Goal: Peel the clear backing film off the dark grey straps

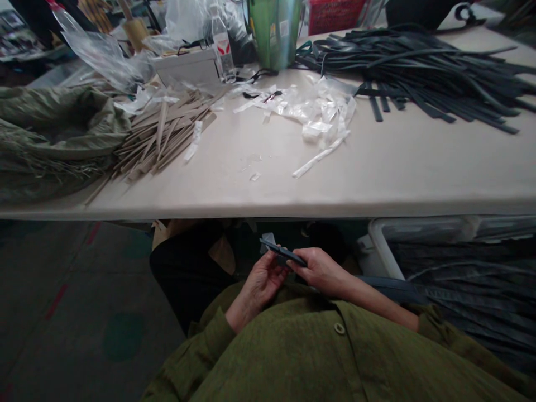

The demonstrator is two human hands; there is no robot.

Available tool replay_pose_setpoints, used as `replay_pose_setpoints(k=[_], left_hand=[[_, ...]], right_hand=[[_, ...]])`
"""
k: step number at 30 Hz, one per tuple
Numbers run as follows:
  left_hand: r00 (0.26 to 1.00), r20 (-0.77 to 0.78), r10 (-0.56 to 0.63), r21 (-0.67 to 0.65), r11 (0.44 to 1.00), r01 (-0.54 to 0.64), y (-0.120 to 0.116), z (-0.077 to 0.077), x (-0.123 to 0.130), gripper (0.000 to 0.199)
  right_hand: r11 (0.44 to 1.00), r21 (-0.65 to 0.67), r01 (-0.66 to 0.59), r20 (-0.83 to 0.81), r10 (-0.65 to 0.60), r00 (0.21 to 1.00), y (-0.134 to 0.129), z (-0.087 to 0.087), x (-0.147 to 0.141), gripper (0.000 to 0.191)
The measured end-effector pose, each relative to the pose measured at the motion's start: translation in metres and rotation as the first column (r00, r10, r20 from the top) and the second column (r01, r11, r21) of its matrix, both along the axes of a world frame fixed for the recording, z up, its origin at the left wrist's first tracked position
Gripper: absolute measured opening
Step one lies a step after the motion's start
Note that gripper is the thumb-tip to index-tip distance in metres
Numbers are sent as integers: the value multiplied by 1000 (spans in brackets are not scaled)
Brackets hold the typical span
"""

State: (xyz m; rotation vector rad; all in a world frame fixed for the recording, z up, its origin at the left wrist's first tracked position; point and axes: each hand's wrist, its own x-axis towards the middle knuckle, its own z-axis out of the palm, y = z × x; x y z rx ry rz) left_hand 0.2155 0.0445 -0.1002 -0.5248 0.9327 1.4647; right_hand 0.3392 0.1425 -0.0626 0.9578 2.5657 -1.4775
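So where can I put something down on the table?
Biggest: bare table between the black strips and front edge. Smaller: between brown strips and white plastic, though tiny scraps lie there. Crowded: the back, and left by the sack.

I am gripping a dark, narrow strip (288,255) in my right hand (318,269), with my left hand (263,280) meeting it near the middle. The strip is pointing leftward and away from me. A small, pale, translucent piece (268,238) is showing beside its far end, attachment unclear.

Two hands (260,281) (320,272), one clear bottle (223,47), one green container (272,33), one red basket (335,15), one green sack (29,139)
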Motion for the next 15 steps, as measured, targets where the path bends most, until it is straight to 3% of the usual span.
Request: replay_pose_setpoints(k=[7,15], left_hand=[[1000,-1,-2,27,1000,3,0,-6,1,5],[999,-8,-31,106,994,32,-3,-17,10,16]], right_hand=[[1000,-6,23,14,-23,1000,1,1,0,26],[996,76,43,71,-48,996,4,-6,-4,27]])
